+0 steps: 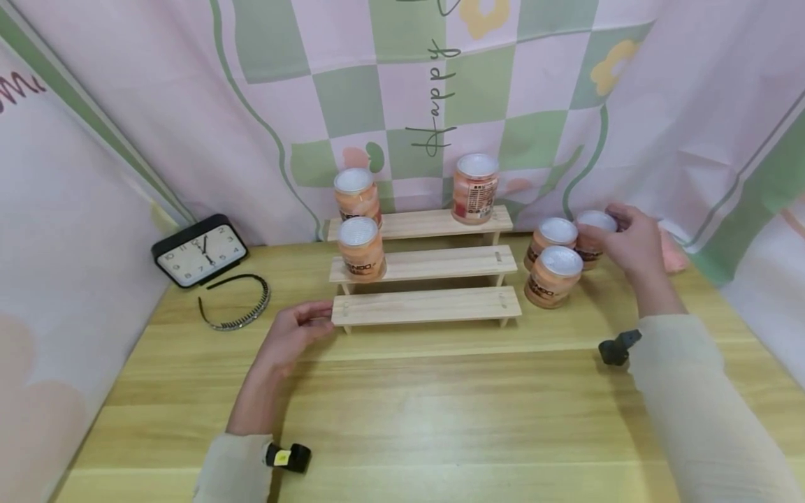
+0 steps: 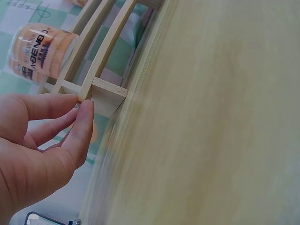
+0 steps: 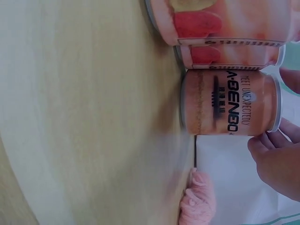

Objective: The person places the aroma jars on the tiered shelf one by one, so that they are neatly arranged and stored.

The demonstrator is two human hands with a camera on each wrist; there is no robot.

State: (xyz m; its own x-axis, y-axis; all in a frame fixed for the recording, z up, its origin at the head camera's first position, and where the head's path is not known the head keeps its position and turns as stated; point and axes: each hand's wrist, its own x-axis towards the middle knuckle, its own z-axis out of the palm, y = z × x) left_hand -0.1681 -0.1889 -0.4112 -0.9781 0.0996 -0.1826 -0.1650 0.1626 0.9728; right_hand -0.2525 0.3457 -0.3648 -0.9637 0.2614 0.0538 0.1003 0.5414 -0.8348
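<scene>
My left hand [image 1: 292, 339] pinches the left end of the lowest step of a three-step wooden rack [image 1: 428, 306], thumb and fingertips meeting at its edge in the left wrist view. Over at the right, my right hand [image 1: 632, 241] grips an orange can [image 3: 229, 103] near its pale lid, fingers and thumb on opposite sides. That can stands upright on the table, right beside two similar cans, a rear one [image 1: 556, 232] and a front one [image 1: 550, 286]. On the rack's top step stand a left can [image 1: 356, 192] and a right can [image 1: 476, 188]; another can [image 1: 363, 258] is on the middle step.
A black-framed clock [image 1: 202, 251] stands at the table's back left, with a dark toothed headband [image 1: 245, 321] lying in front of it. Behind the right hand lies something pink and fluffy [image 3: 198, 199]. A checked curtain [image 1: 346, 98] hangs close behind the rack.
</scene>
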